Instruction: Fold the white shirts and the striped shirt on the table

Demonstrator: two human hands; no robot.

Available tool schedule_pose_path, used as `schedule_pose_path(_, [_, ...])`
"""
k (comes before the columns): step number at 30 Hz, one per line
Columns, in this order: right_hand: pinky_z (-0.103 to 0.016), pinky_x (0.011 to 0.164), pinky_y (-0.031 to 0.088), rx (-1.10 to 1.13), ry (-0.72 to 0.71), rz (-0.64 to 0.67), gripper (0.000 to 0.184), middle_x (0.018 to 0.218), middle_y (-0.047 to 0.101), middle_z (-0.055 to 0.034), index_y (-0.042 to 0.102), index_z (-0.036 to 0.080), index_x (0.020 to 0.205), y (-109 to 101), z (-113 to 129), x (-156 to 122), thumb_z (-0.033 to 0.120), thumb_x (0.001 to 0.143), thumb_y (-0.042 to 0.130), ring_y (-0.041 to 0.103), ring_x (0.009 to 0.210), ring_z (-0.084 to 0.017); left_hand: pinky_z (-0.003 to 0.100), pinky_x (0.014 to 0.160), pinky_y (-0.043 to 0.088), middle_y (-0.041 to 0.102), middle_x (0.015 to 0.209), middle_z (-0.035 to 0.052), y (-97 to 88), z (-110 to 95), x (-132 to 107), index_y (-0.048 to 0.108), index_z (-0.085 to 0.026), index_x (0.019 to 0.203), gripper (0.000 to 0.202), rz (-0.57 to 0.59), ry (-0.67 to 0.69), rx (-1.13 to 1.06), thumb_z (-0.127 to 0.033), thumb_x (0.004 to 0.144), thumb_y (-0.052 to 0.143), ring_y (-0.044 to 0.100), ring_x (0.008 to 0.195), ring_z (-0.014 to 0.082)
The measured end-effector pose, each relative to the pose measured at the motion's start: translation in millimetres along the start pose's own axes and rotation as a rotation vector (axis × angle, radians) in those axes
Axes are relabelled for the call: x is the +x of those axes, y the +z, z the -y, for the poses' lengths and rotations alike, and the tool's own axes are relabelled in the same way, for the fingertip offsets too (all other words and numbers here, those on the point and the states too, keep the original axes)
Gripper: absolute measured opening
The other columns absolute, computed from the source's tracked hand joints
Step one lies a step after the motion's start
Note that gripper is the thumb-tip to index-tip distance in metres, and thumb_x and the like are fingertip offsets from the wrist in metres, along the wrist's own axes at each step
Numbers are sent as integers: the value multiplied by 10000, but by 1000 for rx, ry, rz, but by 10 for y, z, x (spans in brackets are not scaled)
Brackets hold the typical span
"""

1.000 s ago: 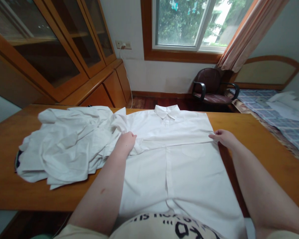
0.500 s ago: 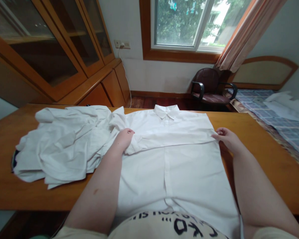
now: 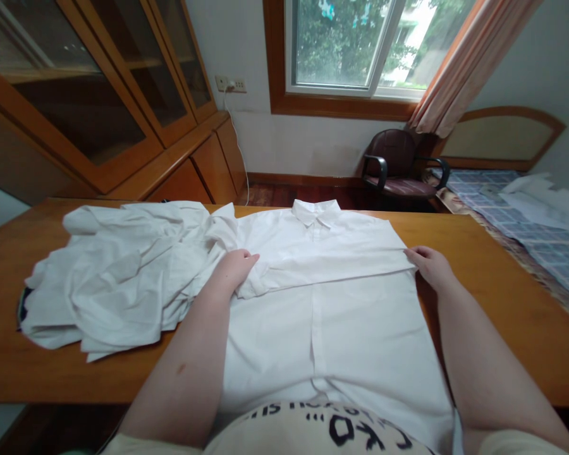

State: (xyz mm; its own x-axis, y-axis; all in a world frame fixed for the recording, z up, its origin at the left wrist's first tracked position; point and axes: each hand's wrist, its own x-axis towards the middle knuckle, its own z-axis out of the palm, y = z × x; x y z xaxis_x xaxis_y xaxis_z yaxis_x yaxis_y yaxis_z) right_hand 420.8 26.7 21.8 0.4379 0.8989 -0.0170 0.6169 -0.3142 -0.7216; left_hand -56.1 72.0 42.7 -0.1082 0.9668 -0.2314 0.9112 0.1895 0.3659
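A white button-up shirt (image 3: 351,322) lies spread on the wooden table, its collar at the far edge and its hem toward my body. One sleeve (image 3: 322,268) is laid across the chest from right to left. My left hand (image 3: 237,268) pinches the sleeve near its cuff end, at the shirt's left side. On the other side, my right hand (image 3: 429,264) grips the sleeve's folded edge between thumb and fingers. The other sleeve is mostly hidden beside a heap of crumpled white clothes (image 3: 114,278) at the left.
The wooden table (image 3: 493,316) stretches to both sides. Beyond it stand a glass-door cabinet (image 3: 171,158) at left, a dark red armchair (image 3: 398,164), and a bed with a checked cover (image 3: 516,215) at right. A window (image 3: 341,50) is in the far wall.
My right hand's fingers have closed further onto the sleeve edge, with the hand slightly lower. My left hand has shifted very slightly. The shirt lies almost the same.
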Motion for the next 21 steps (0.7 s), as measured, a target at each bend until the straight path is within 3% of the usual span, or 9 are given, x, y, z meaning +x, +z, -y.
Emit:
schedule_pose_path(3, [-242, 548, 401, -34, 43, -33, 219, 707, 640, -18, 613, 202, 736, 31, -6, 29, 421, 726, 607, 544, 616, -150, 277, 669, 434, 712, 870, 58, -26, -12, -61, 659, -216, 789, 275, -8, 23, -4, -445, 781, 507, 639, 814, 224])
schedule_pose_path(6, [-270, 546, 397, -170, 114, 62, 312, 743, 670, -52, 650, 179, 795, 56, 15, 59, 476, 704, 620, 557, 603, -170, 286, 660, 428, 705, 852, 72, -22, -26, -110, 640, -208, 750, 229, 160, 27, 106, -422, 739, 560, 635, 788, 231])
schedule_pose_path(8, [-280, 557, 386, -241, 85, 113, 380, 698, 662, -56, 659, 171, 752, 64, 38, 60, 540, 734, 572, 564, 613, -184, 295, 661, 428, 702, 861, 84, -18, -36, -119, 627, -201, 751, 203, 194, 12, 154, -398, 726, 582, 633, 787, 239])
schedule_pose_path(11, [-282, 540, 357, -305, 29, 103, 403, 577, 604, -32, 624, 182, 661, 73, 59, 40, 565, 750, 540, 543, 581, -184, 291, 672, 431, 694, 890, 74, -30, -49, -105, 608, -207, 827, 200, 4, -15, 70, -388, 769, 545, 631, 815, 231])
schedule_pose_path(14, [-276, 537, 359, -247, 9, -21, 378, 593, 607, -28, 626, 184, 703, 94, 33, 43, 556, 732, 562, 544, 583, -178, 278, 665, 438, 686, 894, 48, -37, -39, -80, 593, -220, 897, 245, -149, -38, -69, -429, 820, 491, 632, 809, 213])
schedule_pose_path(19, [-278, 566, 397, -240, 26, -62, 406, 756, 662, -62, 631, 164, 864, 130, -52, 107, 495, 635, 679, 579, 621, -180, 322, 727, 459, 677, 938, 102, 10, -7, -82, 612, -190, 946, 259, -3, -25, 101, -372, 763, 587, 629, 868, 258])
schedule_pose_path(21, [-279, 561, 392, -295, 11, -86, 412, 777, 660, -63, 615, 171, 855, 121, -50, 105, 496, 617, 697, 574, 630, -181, 349, 816, 452, 651, 1033, 128, 3, -43, -136, 616, -177, 1004, 304, -74, 89, 171, -331, 742, 619, 604, 967, 280])
